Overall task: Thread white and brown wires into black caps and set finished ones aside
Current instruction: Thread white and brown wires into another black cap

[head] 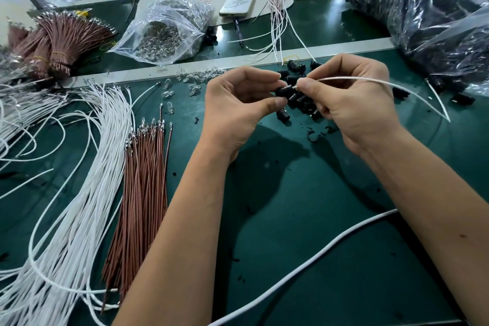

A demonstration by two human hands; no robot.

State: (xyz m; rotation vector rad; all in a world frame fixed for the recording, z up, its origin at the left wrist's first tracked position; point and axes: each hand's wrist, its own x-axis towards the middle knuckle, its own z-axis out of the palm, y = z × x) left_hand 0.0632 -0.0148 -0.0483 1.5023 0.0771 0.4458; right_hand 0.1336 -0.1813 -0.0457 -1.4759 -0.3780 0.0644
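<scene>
My left hand pinches a black cap between thumb and fingers, above the green table. My right hand pinches a white wire near its tip, and the tip touches the cap. The wire arcs away to the right and down. A heap of loose black caps lies just under both hands. To the left lie a sheaf of white wires and a bundle of brown wires. Finished caps with wires rest at the back centre.
A clear bag of small metal parts and a phone sit at the back. A big bag of black caps fills the right rear. Tied brown wire bundles lie far left. A thick white cable crosses the near table. Small glass bulbs are scattered.
</scene>
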